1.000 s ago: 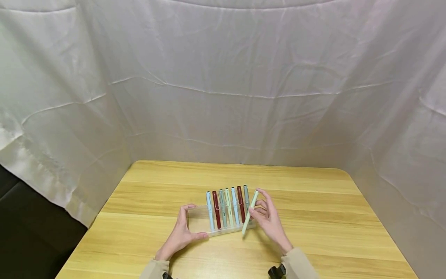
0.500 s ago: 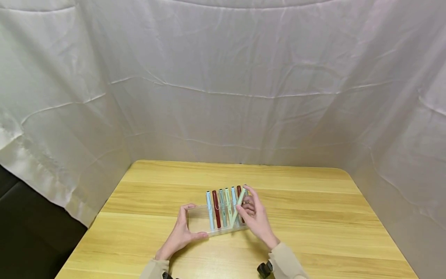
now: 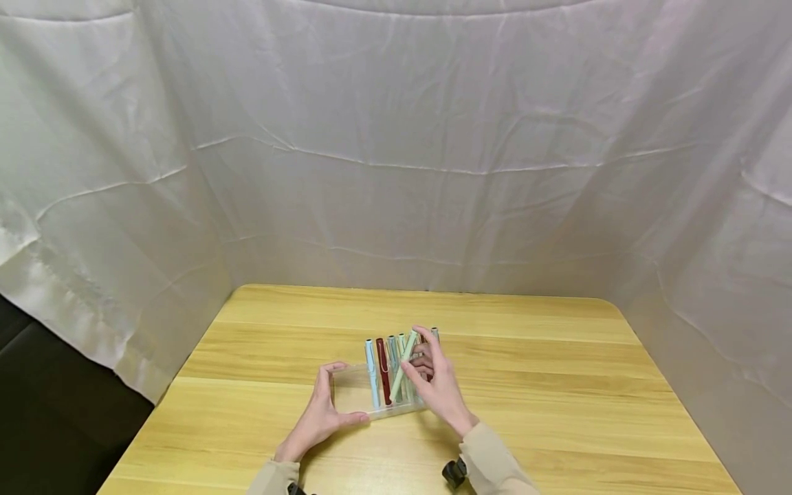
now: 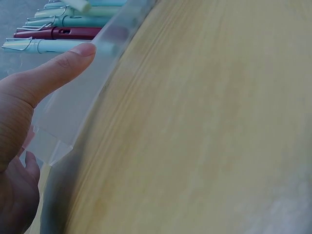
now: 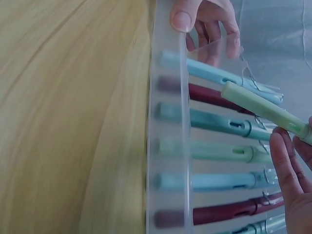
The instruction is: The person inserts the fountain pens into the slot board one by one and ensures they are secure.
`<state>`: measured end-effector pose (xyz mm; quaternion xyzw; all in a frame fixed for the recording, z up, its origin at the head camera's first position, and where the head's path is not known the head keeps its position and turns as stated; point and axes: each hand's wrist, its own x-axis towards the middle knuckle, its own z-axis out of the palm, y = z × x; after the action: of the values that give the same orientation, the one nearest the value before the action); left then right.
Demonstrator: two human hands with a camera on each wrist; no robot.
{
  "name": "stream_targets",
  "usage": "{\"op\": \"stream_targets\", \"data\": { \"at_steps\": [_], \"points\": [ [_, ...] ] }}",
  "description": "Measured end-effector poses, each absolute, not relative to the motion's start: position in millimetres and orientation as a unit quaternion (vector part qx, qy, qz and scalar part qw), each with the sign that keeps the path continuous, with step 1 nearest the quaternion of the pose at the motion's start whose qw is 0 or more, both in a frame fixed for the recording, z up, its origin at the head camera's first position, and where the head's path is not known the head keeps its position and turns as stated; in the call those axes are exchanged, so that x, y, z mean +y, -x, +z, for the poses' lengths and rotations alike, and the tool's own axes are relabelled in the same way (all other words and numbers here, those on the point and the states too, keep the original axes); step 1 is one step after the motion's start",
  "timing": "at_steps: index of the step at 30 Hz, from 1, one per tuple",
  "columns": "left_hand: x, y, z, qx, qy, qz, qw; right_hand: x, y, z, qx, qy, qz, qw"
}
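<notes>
A clear plastic pen stand [image 3: 350,390] sits on the table, its left end gripped by my left hand [image 3: 320,416]; the thumb lies on the front lip and fingers are at the back. Leaning in the stand are several pens: a light blue pen [image 3: 372,371] leftmost, a dark red pen [image 3: 382,368] beside it, then teal, pale green, blue, red and teal ones. My right hand [image 3: 441,390] pinches a pale green pen [image 5: 261,106] near its cap end. This pen slants in front of the row, its lower end over the dark red pen in the right wrist view.
The wooden table [image 3: 575,392] spreads around the stand, with a pale curtain [image 3: 421,206] behind and at both sides. A dark surface [image 3: 56,405] lies beyond the table's left edge. Black cameras [image 3: 454,473] are strapped at the wrists.
My right hand has carried the pale green pen leftward, from the stand's right end to in front of the row's middle. The left hand and stand have stayed put.
</notes>
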<state>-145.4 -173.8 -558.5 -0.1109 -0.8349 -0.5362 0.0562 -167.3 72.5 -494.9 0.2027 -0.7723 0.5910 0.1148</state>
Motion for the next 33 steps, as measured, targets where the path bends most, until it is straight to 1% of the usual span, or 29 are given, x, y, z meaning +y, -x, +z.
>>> {"op": "stream_targets", "data": {
  "at_steps": [3,16,26,33],
  "points": [
    [-173.5,145.1,-557.9,-0.831,0.111,-0.542,0.055,67.5,168.7,-495.8,-0.768,-0.218,0.589,0.123],
    [-173.7,144.3,-557.3,-0.833,0.111,-0.540,0.056,47.5,164.0,-498.2,-0.769,-0.241,0.578,0.126],
    [-173.6,144.6,-558.2,-0.833,0.120,-0.537,0.060,36.0,160.9,-501.9,-0.775,-0.256,0.567,0.110],
    [-173.6,144.6,-558.5,-0.833,0.120,-0.537,0.063,28.5,161.1,-504.4,-0.781,-0.296,0.533,0.138]
  ]
}}
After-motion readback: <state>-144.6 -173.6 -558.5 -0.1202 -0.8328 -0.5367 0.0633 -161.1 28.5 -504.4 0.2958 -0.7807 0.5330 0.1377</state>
